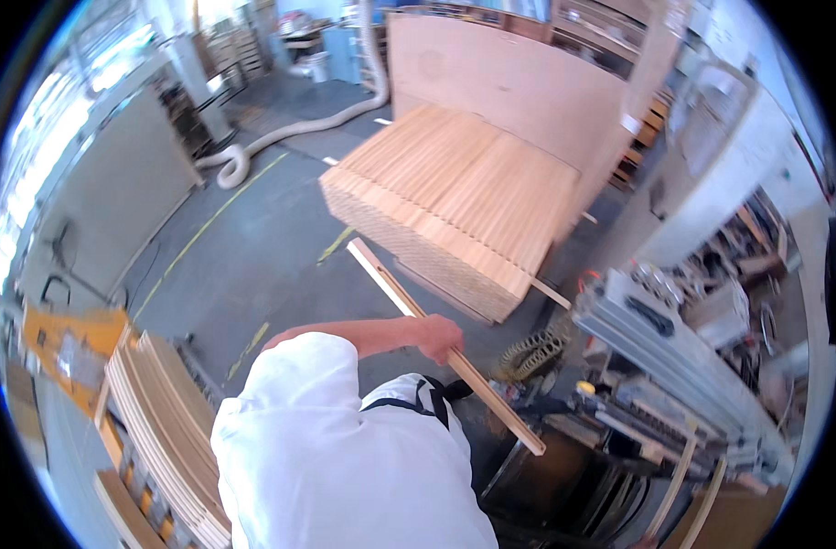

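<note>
My left hand (441,339) is closed around a long wooden strip (491,398) near its middle. The strip slants from the upper left, over the floor, down to the lower right, and a groove or slot shows near its far end. My left forearm reaches across from the left, in front of my white shirt. Just beyond the strip rises a broad stack of similar wooden strips (455,174), laid side by side in layers. At the lower right edge, a small skin-toned patch lies beside a thin strip (671,489); I cannot make out whether it is my right hand.
A tall wooden panel (500,78) stands behind the stack. Curved boards (162,430) lean by an orange frame (70,352) at the left. Grey machinery (665,339) and a coiled hose (532,352) are at the right. A pale duct hose (299,130) crosses the floor.
</note>
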Tool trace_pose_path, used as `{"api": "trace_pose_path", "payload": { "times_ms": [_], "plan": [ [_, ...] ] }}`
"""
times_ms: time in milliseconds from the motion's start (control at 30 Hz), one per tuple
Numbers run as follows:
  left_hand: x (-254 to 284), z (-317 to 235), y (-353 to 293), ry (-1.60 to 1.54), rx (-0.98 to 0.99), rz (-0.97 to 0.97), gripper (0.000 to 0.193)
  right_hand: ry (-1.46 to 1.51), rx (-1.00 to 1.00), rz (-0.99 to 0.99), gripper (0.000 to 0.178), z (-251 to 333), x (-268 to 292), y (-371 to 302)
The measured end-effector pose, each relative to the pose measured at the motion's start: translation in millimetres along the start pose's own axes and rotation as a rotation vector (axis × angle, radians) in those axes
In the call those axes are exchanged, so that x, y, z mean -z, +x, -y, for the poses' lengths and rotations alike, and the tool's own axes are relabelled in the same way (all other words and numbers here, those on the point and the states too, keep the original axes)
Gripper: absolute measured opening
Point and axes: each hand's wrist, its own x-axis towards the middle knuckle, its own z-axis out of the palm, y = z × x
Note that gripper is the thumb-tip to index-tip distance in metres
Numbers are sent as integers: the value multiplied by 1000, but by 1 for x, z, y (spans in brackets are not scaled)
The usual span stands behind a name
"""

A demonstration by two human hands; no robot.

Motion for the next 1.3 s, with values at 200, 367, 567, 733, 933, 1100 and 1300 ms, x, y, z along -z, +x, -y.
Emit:
{"api": "trace_pose_path", "payload": {
  "times_ms": [200, 367, 567, 733, 933, 1100, 1300],
  "plan": [
    [11, 15, -76, -167, 202, -16, 31, 442, -472, -124, 31, -10, 130, -9],
    [44, 52, -120, -255, 337, -73, 31, 852, -771, -392, 35, -6, 240, -38],
    [70, 162, -149, -457, 335, -242, 35, 1354, -861, -866, 40, 0, 350, -85],
    [125, 261, -184, -727, 442, -338, 41, 1794, -662, -719, 45, 39, 437, -133],
    [157, 432, -145, -690, 640, -745, 47, 1911, -127, -759, 21, 144, 620, -170],
    [203, 562, -97, -391, 834, -934, 49, 2035, 149, -415, 21, 200, 680, -204],
    [240, 663, -48, -316, 1062, -879, 42, 1802, 159, -219, 23, 219, 657, -228]
  ]
}}
